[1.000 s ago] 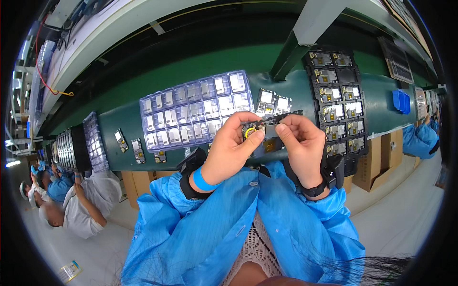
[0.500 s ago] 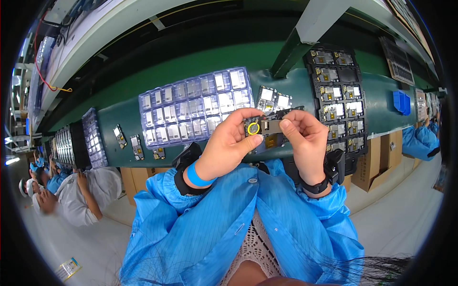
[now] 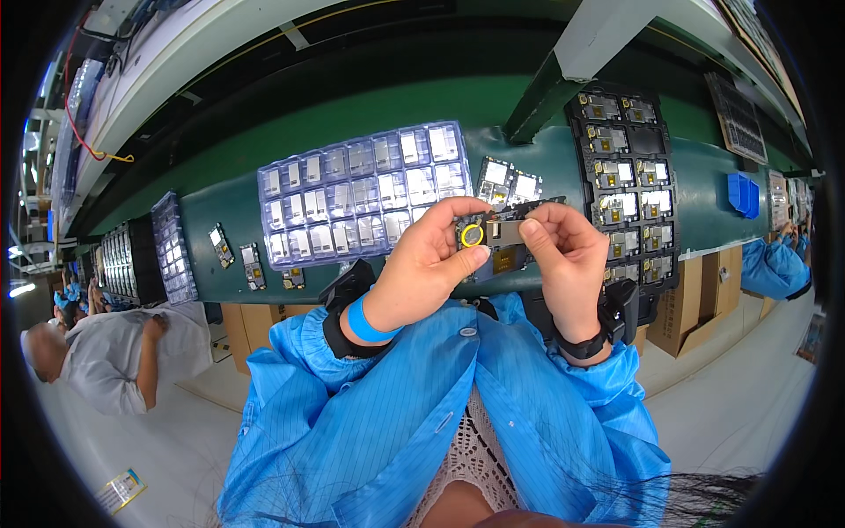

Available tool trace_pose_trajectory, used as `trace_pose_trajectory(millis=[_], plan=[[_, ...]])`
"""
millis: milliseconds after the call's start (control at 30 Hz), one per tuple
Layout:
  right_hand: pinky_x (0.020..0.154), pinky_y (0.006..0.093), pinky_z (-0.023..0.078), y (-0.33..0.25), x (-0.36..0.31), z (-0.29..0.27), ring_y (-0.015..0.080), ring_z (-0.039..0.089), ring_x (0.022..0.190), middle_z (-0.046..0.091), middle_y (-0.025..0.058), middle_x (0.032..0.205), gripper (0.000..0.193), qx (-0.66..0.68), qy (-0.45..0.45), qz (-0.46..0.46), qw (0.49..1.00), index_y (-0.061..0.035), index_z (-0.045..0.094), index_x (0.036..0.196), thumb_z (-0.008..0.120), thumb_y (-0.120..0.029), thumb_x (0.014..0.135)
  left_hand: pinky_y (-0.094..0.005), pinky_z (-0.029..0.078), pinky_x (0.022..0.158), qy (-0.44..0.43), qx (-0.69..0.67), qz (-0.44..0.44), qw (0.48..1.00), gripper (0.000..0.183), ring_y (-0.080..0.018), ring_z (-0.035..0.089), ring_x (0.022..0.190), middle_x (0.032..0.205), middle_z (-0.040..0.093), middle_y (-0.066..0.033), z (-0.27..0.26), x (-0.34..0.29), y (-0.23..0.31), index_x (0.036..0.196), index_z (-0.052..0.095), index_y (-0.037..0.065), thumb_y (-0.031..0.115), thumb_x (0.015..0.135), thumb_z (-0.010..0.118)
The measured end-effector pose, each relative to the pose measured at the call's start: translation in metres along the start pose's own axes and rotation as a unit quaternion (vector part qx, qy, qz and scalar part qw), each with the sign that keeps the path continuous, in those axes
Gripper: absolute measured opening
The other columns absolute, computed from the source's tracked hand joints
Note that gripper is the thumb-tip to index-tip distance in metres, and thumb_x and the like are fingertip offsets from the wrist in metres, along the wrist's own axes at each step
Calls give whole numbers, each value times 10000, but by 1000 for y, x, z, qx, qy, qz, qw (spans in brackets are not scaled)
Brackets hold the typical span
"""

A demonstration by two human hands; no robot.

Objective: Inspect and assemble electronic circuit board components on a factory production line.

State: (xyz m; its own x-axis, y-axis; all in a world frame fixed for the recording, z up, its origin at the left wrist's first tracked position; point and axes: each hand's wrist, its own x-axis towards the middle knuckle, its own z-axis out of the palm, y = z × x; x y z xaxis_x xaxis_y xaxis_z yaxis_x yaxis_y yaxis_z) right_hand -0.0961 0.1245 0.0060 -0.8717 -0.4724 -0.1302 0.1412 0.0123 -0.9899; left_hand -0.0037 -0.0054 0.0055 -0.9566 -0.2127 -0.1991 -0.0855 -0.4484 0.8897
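From my remote post, I see a green counter (image 3: 704, 207). On it I make out a clear tray (image 3: 310, 260) of silvery pieces, a black tray (image 3: 646, 141) of boards to its right, and loose boards (image 3: 495, 180) between them. Another clear tray (image 3: 173, 251) lies farther left; a blue bin (image 3: 748, 197) stands farther right.

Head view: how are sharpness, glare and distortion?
Head view: the left hand, right hand and electronic assembly they hold look fairly sharp; same head view: glare whitens some silver parts in the clear tray; head view again: the fisheye bends the white beam, corners black; head view, left side: a co-worker's head looks blurred.
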Motion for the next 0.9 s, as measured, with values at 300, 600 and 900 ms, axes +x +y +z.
trace_pose_trajectory(millis=[300,600,900], plan=[[448,193,390,1,-7,5,46,503,532,584,44,648,96,-124,48,-94,987,36,609,793,653,-27,735,-191,433,647,72,89,39,993,241,-44,496,765,892,533,-37,6,1,-8,1041,447,0,13,824,549],[499,243,432,-8,-5,4,151,541,598,509,70,698,142,-326,77,-248,909,-21,613,756,714,-43,657,-198,436,665,90,94,81,988,203,-59,502,794,893,537,-45,7,2,-8,1014,454,-3,4,829,537],[549,259,453,-3,8,-13,193,536,648,449,116,899,502,-377,124,-285,873,-19,489,1009,768,-112,602,-204,437,713,67,50,68,994,197,-63,505,823,921,535,-51,9,6,-4,1016,450,1,-13,833,522]])
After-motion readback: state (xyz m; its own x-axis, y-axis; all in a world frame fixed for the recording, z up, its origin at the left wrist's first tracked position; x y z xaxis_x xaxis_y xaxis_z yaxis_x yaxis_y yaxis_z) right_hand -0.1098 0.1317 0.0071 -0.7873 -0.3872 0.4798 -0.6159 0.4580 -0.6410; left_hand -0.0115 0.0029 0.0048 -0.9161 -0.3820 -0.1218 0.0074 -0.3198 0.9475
